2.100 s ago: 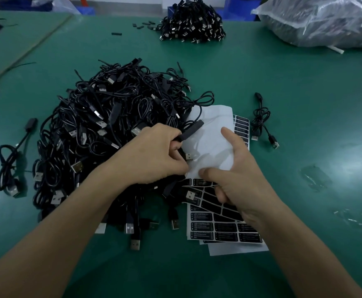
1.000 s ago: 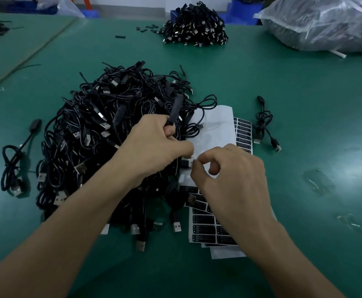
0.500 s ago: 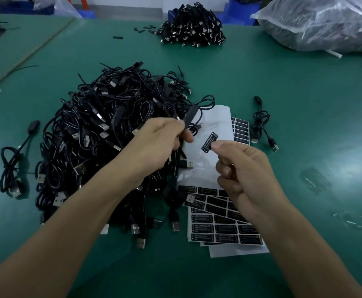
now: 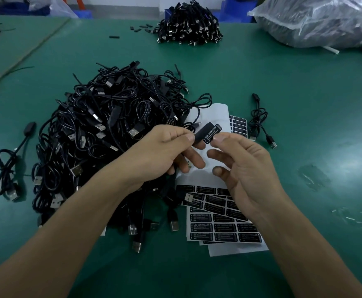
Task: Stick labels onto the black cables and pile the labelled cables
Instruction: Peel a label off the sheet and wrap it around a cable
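My left hand (image 4: 165,151) pinches the small black controller box (image 4: 199,135) of one cable between thumb and forefinger, just above the white label sheets (image 4: 216,220). A black label (image 4: 212,132) printed "LED CONTROLLER" lies on the box. My right hand (image 4: 244,166) holds the label's lower end with thumb and forefinger; its other fingers are spread loosely. A big tangled heap of black USB cables (image 4: 111,134) fills the table to the left of my hands.
A single coiled cable (image 4: 259,123) lies right of the sheets, another (image 4: 8,168) at the far left. A second cable pile (image 4: 189,26) sits at the back, beside a large plastic bag (image 4: 317,20). Scraps of clear film (image 4: 311,177) dot the green table on the right.
My right hand peeled a label off the sheet, lifted it and brought it onto the controller box. My left hand turned the box to meet it.
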